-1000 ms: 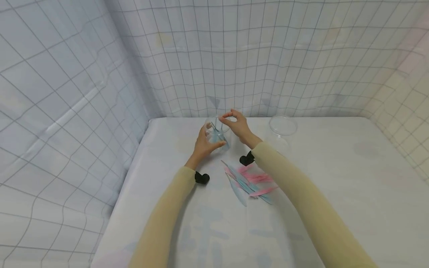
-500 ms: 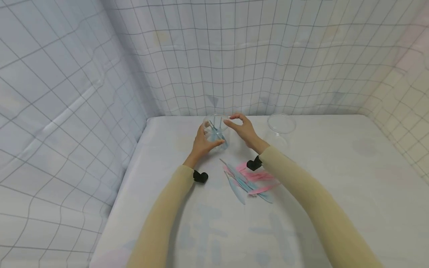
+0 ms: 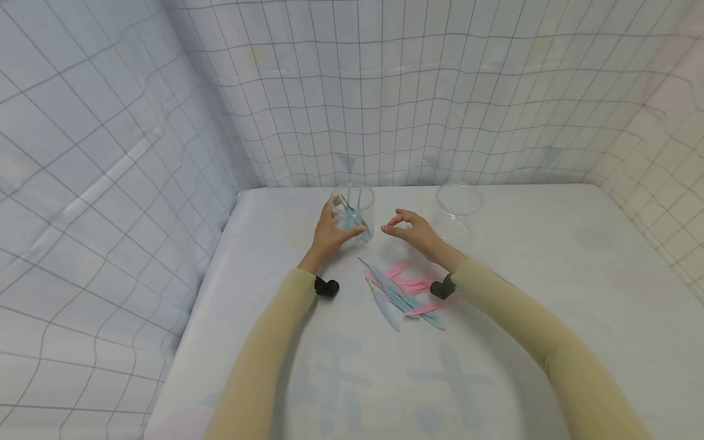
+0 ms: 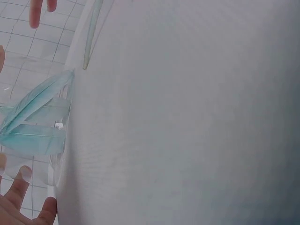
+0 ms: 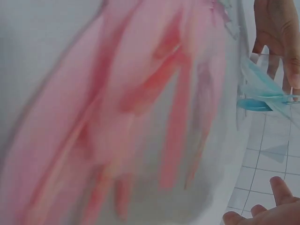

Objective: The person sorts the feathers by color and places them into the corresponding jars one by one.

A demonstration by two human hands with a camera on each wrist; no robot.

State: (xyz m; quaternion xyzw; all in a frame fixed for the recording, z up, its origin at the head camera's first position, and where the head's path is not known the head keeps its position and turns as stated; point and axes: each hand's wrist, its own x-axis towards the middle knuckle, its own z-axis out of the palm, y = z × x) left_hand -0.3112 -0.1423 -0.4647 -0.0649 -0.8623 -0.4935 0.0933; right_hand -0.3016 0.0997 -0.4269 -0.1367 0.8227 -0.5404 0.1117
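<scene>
My left hand [image 3: 328,233] grips a clear plastic jar [image 3: 368,211] around its left side, the thumb lying across its front. Inside the jar stand several light-blue feathers [image 4: 35,139], leaning different ways with their quills up near the rim. To the right of the jar is my right hand [image 3: 419,233], its fingers loosely bent and nothing between them. Just in front of it a pile of loose pink feathers [image 3: 415,285] and blue feathers [image 3: 383,310] lies on the table. The pink feathers fill much of the right wrist view, blurred and close.
A second clear jar [image 3: 455,213] stands at the back right, beyond my right forearm. The white table [image 3: 550,256] ends at the back against a grid-patterned curtain [image 3: 407,98], and another curtain side hangs along the left.
My right hand has drawn back from the jar's rim, moving right and toward me beside the feather pile. The left hand keeps its hold on the jar.
</scene>
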